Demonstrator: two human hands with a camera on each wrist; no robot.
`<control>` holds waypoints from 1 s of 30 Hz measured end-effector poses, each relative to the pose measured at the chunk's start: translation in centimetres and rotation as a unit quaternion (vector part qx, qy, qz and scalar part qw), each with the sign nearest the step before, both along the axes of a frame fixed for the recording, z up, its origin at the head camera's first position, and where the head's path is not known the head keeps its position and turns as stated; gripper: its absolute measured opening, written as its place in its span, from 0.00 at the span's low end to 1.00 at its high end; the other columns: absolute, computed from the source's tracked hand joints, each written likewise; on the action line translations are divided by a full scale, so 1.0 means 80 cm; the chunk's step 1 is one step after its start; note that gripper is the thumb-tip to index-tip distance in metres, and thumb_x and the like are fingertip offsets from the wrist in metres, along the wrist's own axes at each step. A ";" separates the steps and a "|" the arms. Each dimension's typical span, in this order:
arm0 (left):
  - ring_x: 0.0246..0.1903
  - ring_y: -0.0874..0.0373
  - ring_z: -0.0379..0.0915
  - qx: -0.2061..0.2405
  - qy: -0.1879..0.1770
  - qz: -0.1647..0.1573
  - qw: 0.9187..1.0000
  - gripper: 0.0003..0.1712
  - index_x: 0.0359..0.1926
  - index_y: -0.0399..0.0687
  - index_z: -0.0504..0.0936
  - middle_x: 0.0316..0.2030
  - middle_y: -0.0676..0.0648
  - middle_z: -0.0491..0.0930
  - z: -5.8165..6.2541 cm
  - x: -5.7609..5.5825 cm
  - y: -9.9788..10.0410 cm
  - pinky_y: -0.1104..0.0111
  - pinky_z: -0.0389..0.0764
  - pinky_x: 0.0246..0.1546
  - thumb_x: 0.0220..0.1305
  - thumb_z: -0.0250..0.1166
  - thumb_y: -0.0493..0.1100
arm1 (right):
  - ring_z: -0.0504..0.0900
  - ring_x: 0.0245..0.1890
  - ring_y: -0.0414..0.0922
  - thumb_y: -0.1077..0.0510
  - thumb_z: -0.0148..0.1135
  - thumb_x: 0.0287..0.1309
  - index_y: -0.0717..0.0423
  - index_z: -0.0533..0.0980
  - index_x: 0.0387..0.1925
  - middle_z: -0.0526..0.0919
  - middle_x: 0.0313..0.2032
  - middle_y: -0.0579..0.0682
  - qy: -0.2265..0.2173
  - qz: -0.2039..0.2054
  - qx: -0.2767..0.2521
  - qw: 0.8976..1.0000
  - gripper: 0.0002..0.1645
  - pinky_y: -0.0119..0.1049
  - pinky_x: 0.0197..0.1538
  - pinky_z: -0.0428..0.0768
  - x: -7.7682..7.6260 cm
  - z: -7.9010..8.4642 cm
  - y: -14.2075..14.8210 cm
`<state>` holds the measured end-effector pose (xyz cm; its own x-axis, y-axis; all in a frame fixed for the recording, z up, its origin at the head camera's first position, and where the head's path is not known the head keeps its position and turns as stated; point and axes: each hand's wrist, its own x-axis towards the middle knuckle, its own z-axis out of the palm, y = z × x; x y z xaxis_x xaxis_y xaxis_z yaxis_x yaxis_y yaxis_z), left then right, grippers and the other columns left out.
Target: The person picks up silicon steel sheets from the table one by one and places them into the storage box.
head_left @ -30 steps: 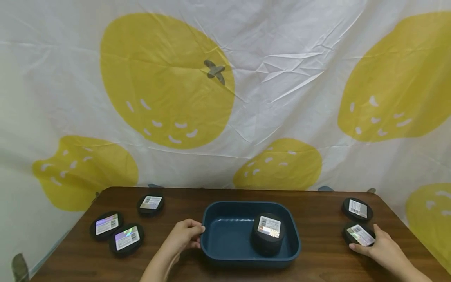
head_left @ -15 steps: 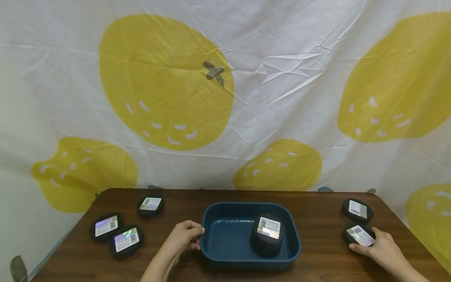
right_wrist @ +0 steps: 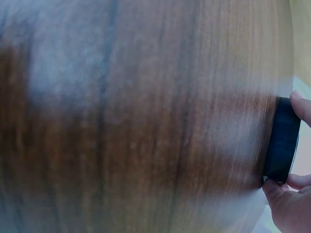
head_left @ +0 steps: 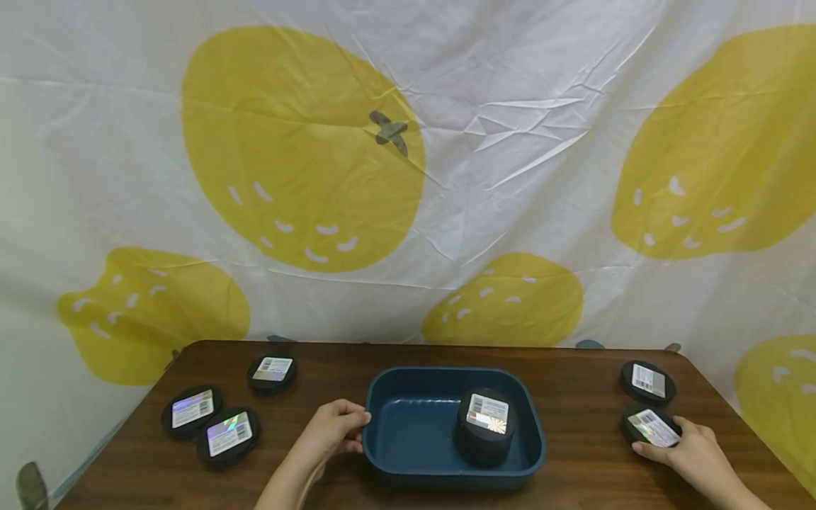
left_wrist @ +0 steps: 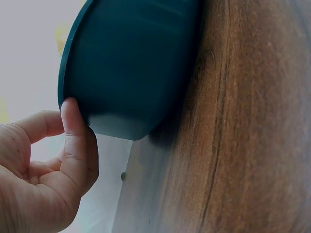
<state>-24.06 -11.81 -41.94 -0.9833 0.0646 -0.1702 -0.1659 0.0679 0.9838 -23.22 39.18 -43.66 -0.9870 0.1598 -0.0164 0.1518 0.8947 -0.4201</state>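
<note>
A dark blue rectangular tub [head_left: 408, 473] stands on the brown wooden table, and my left hand [head_left: 328, 432] pinches its left rim between thumb and fingers. The left wrist view shows the tub's outer wall [left_wrist: 131, 63] with the fingertips at its rim. Inside the tub, on the right, sits a tall black round piece [head_left: 483, 443] with a white barcode label, perhaps a stack. My right hand [head_left: 701, 453] grips a flat black disc [head_left: 650, 426] with a shiny label at the table's right side. In the right wrist view this disc [right_wrist: 283, 141] lies between thumb and fingers, close against the wood.
Behind the held disc lies another labelled black disc [head_left: 647, 382]. Several more rest at the left: one disc [head_left: 273, 372] near the back, and a front disc [head_left: 228, 436] beside an outer disc [head_left: 191, 411]. A white cloth [head_left: 497, 177] with yellow fruit prints hangs behind the table [head_left: 580, 439].
</note>
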 end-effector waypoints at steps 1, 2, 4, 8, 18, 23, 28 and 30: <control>0.19 0.61 0.68 0.000 0.000 0.000 1.000 0.10 0.38 0.28 0.72 0.22 0.47 0.70 0.000 0.000 0.000 0.73 0.76 0.20 0.59 0.58 0.34 | 0.63 0.47 0.73 0.37 0.66 0.47 0.88 0.53 0.54 0.57 0.48 0.86 -0.004 -0.002 -0.003 1.000 0.61 0.61 0.45 0.69 0.000 0.000 0.000; 0.19 0.61 0.68 0.001 0.001 0.000 1.000 0.10 0.38 0.28 0.72 0.22 0.47 0.70 -0.001 -0.001 0.000 0.73 0.76 0.20 0.59 0.58 0.34 | 0.62 0.47 0.73 0.36 0.66 0.47 0.88 0.53 0.54 0.56 0.48 0.87 -0.007 -0.005 -0.004 1.000 0.61 0.62 0.45 0.69 0.000 0.001 -0.001; 0.19 0.60 0.68 0.003 0.001 -0.001 1.000 0.10 0.38 0.28 0.72 0.22 0.47 0.70 -0.001 -0.001 0.000 0.73 0.76 0.20 0.59 0.58 0.34 | 0.61 0.47 0.74 0.36 0.66 0.47 0.89 0.52 0.54 0.56 0.48 0.87 -0.014 -0.008 -0.006 1.000 0.62 0.62 0.46 0.69 0.000 0.002 -0.001; 0.19 0.60 0.68 0.005 0.002 -0.002 1.000 0.10 0.38 0.28 0.72 0.22 0.47 0.70 -0.002 -0.001 -0.001 0.72 0.77 0.20 0.59 0.58 0.34 | 0.61 0.47 0.74 0.36 0.66 0.46 0.89 0.51 0.54 0.55 0.48 0.87 -0.026 -0.016 -0.011 0.999 0.63 0.63 0.46 0.69 0.000 0.003 -0.001; 0.19 0.61 0.68 0.005 0.002 0.003 1.000 0.10 0.38 0.28 0.72 0.21 0.47 0.70 -0.002 0.000 0.000 0.73 0.76 0.19 0.59 0.58 0.34 | 0.65 0.45 0.72 0.36 0.67 0.45 0.88 0.53 0.54 0.57 0.47 0.87 -0.018 -0.024 -0.011 0.999 0.62 0.61 0.44 0.70 0.001 0.002 -0.002; 0.19 0.60 0.68 0.005 0.001 0.004 1.000 0.10 0.38 0.29 0.72 0.21 0.47 0.70 -0.001 0.000 0.000 0.73 0.76 0.19 0.59 0.58 0.34 | 0.66 0.45 0.72 0.38 0.68 0.44 0.88 0.55 0.54 0.58 0.47 0.87 0.001 -0.023 -0.008 1.000 0.60 0.60 0.43 0.70 0.002 0.004 -0.003; 0.19 0.60 0.67 0.003 0.003 0.005 1.000 0.10 0.38 0.29 0.72 0.21 0.47 0.70 -0.001 -0.001 0.000 0.72 0.76 0.19 0.58 0.58 0.34 | 0.64 0.46 0.73 0.37 0.66 0.46 0.87 0.54 0.55 0.57 0.49 0.87 0.005 -0.020 -0.020 1.000 0.61 0.61 0.44 0.70 0.003 0.008 -0.002; 0.19 0.60 0.67 0.003 0.003 0.004 1.000 0.10 0.38 0.29 0.72 0.21 0.47 0.70 -0.001 -0.001 0.000 0.72 0.76 0.19 0.58 0.58 0.34 | 0.64 0.47 0.73 0.37 0.66 0.46 0.87 0.54 0.55 0.57 0.49 0.87 0.010 -0.018 -0.024 1.000 0.61 0.61 0.44 0.70 0.003 0.010 -0.001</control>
<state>-24.14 -11.81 -42.01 -0.9848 0.0578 -0.1637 -0.1603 0.0601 0.9852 -22.99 39.10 -42.88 -0.9810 0.1938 -0.0056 0.1740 0.8677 -0.4657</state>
